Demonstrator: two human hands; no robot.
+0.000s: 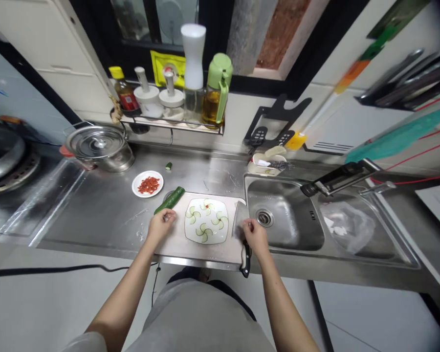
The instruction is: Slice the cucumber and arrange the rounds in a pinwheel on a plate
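Note:
A white squarish plate point(194, 236) lies on the pale cutting board point(212, 252), bearing pale green slices arranged in several pinwheels; the top one has red bits at its centre. My left hand point(162, 226) is left of the plate, fingers curled in near the lower end of a cucumber point(173, 199). Whether it pinches anything is too small to tell. On the right, my right hand point(255, 235) is over the board's edge beside a cleaver point(239, 221), thumb and fingers pressed together. What they hold, if anything, I cannot make out. The cleaver's black handle points toward me.
A small plate of chopped red pieces point(148, 185) and a cucumber end point(168, 166) sit behind the board. To the left stands a lidded steel pot point(100, 149). A sink point(286, 215) borders the right side. Above is a rack point(172, 123) of bottles and jars.

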